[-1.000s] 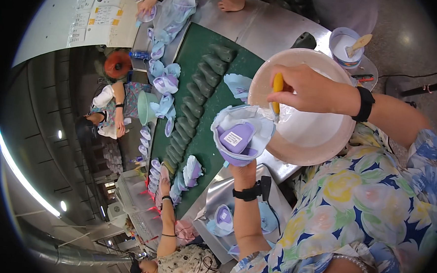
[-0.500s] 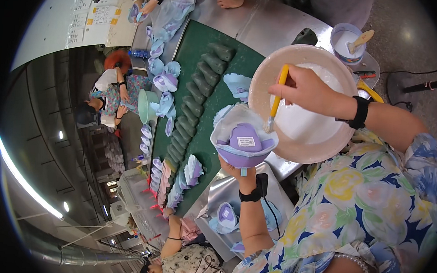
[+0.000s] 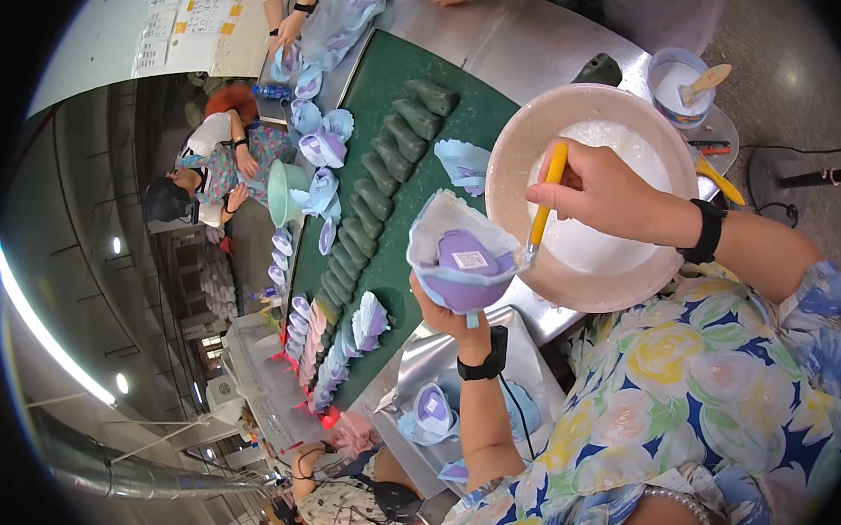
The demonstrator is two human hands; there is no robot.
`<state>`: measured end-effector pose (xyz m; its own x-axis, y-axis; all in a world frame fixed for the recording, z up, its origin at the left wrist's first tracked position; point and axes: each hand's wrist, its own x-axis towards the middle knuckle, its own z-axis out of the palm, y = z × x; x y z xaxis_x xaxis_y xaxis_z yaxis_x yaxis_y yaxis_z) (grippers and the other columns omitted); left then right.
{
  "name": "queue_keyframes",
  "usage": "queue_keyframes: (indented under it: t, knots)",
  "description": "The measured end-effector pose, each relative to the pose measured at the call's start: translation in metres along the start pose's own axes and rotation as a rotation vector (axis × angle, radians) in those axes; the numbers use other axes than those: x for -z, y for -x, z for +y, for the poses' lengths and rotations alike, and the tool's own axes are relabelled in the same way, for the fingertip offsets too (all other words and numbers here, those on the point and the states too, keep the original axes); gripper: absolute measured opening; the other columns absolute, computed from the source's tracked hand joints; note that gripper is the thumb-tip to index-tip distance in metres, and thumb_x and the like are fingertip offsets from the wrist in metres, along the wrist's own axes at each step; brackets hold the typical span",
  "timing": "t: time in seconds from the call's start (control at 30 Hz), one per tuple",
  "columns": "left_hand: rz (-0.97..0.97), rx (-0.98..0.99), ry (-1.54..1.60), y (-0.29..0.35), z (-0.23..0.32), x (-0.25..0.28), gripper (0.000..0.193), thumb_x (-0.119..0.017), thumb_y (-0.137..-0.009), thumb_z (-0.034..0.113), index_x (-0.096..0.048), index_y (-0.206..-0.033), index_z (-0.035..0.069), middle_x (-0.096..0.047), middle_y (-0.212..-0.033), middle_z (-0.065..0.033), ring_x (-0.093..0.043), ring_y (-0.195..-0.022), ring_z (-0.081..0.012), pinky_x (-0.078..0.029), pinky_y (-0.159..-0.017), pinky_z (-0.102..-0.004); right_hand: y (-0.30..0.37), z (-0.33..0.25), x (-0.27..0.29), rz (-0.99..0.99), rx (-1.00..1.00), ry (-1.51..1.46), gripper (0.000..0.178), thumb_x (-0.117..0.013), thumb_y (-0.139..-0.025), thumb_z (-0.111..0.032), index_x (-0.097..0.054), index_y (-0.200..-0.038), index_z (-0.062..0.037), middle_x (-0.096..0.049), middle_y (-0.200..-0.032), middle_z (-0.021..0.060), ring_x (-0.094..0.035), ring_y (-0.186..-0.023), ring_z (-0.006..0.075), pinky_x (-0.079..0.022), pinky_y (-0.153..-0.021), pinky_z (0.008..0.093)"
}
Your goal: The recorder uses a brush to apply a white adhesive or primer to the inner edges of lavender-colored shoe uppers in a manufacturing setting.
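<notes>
- The left hand (image 3: 451,316) grips from below a pale-blue and purple fabric shoe upper (image 3: 460,263), turned open side up; the right hand (image 3: 600,191) pinches a yellow-handled brush (image 3: 543,212) whose tip touches the upper's right edge.
- Just behind the right hand stands a wide beige plastic basin of white paste (image 3: 591,191); a loaded brush may drip paste onto the metal table (image 3: 509,29) between basin and upper.
- The upper is held only at its underside, so a firm brush stroke may tilt it or smear paste onto the purple lining.
- To the left of the left hand, a green conveyor belt (image 3: 381,289) carries a row of dark green shoe lasts (image 3: 376,198) and more uppers; below the left wrist more uppers lie in a metal tray (image 3: 444,359).
- Beyond the right hand, a small white tub with a wooden spatula (image 3: 682,84) stands clear.
- Other people's hands work at the belt's far end.
</notes>
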<state>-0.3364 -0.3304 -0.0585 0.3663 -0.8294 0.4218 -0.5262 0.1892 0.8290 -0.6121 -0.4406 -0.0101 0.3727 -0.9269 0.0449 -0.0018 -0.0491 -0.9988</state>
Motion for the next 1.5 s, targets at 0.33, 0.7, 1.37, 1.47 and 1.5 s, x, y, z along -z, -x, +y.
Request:
queue_keyframes:
  t: [0.33, 0.7, 1.37, 1.47, 1.5]
  knots:
    - [-0.555, 0.986, 1.174, 0.010, -0.001, -0.018, 0.050, -0.052, -0.100, 0.039, -0.051, -0.139, 0.008, -0.059, -0.134, -0.0147, -0.061, -0.120, -0.0307, -0.053, -0.101, -0.0479, 0.000, -0.003, 0.018, -0.147, 0.631, 0.095, 0.025, -0.071, -0.092, -0.021, -0.058, -0.109, -0.0068, -0.067, -0.094, 0.0077, -0.066, -0.083, 0.0246, -0.052, -0.073, 0.0338]
    - [-0.388, 0.960, 0.949, 0.027, 0.018, -0.028, 0.050, -0.055, -0.100, 0.038, -0.051, -0.140, 0.009, -0.061, -0.132, -0.0144, -0.063, -0.117, -0.0304, -0.054, -0.100, -0.0478, -0.023, -0.018, 0.005, -0.358, 0.485, 0.251, 0.023, -0.066, -0.093, -0.023, -0.055, -0.099, -0.0035, -0.063, -0.083, 0.0158, -0.064, -0.076, 0.0365, -0.049, -0.070, 0.0427]
    - [-0.162, 0.850, 0.932, 0.012, 0.008, -0.017, 0.050, -0.054, -0.100, 0.036, -0.047, -0.143, 0.011, -0.057, -0.138, -0.0099, -0.059, -0.123, -0.0280, -0.052, -0.102, -0.0504, -0.004, -0.001, 0.023, -0.520, 0.716, 0.501, 0.016, -0.062, -0.091, -0.015, -0.063, -0.105, -0.0074, -0.063, -0.093, 0.0098, -0.064, -0.089, 0.0308, -0.052, -0.078, 0.0398]
    - [-0.233, 0.877, 0.887, 0.013, -0.002, -0.014, 0.048, -0.051, -0.101, 0.035, -0.049, -0.141, 0.009, -0.059, -0.134, -0.0116, -0.062, -0.119, -0.0273, -0.053, -0.099, -0.0481, -0.009, -0.013, 0.022, -0.440, 0.635, 0.473, 0.018, -0.065, -0.092, -0.021, -0.063, -0.105, -0.0070, -0.065, -0.095, 0.0100, -0.064, -0.090, 0.0300, -0.052, -0.079, 0.0385]
    - [-0.271, 0.886, 0.859, 0.008, 0.004, -0.020, 0.047, -0.051, -0.101, 0.034, -0.048, -0.142, 0.009, -0.059, -0.133, -0.0118, -0.062, -0.118, -0.0274, -0.054, -0.099, -0.0478, -0.013, -0.018, 0.017, -0.390, 0.665, 0.423, 0.020, -0.065, -0.093, -0.022, -0.063, -0.105, -0.0070, -0.065, -0.095, 0.0102, -0.064, -0.090, 0.0301, -0.051, -0.079, 0.0384]
